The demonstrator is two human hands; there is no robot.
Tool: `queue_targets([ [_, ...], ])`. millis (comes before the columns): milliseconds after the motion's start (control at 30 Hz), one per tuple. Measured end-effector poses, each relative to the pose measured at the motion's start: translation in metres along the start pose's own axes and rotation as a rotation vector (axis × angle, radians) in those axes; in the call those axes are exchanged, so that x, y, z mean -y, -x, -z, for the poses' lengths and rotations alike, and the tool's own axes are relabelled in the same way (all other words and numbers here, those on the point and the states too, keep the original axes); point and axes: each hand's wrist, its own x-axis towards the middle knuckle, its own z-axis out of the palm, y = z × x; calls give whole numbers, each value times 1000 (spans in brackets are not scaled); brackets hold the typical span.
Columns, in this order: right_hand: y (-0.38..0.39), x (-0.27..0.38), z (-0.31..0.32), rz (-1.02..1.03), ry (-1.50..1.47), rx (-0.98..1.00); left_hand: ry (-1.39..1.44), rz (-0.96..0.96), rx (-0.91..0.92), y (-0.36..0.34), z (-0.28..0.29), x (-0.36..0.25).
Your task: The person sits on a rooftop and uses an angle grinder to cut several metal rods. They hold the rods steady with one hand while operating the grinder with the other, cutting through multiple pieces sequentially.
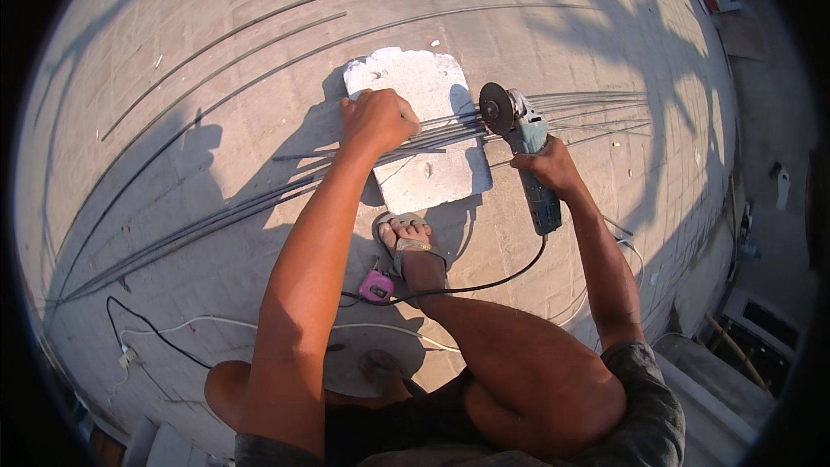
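My left hand (378,124) is closed on a bundle of thin steel rods (233,212), its fingers curled out of sight underneath. The rods lie across a rough white block (419,188) in front of my foot and stretch far out to both sides. In my right hand (548,164) is an angle grinder (539,199), gripped round its green-grey body. Its dark cutting disc (495,109) stands upright at the block's right edge, over or just beside the rods. Whether the disc touches them, I cannot tell.
More long rods (415,18) lie on the paved ground beyond the block. A pink tape measure (376,286) sits beside my sandalled foot (411,242). The grinder's black cord (506,276) runs past it, and a white cable (203,320) crosses behind. Clutter lines the far right.
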Motion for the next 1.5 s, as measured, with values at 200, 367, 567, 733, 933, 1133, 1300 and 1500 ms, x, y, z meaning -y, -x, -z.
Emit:
queue_targets([
  [200,-2,-5,1,9,-20,6,20,-22,-8,0,-2,1],
  [367,1,1,-1,20,-32,20,10,-8,-33,-2,-6,4],
  [567,2,3,-1,-9,-51,18,23,-2,-85,-1,-11,3],
  [733,-2,0,-3,-42,-29,2,11,9,-113,-8,-18,7],
  [933,-3,1,-2,-22,-56,22,31,18,-111,-10,-22,8],
  [1133,-8,3,-1,-4,-16,0,46,-14,-137,-8,-22,7],
  [1300,1,7,2,-3,-100,-33,62,-25,-66,-3,-15,7],
  [1500,4,6,6,19,-58,-28,62,-63,-90,-1,-12,10],
])
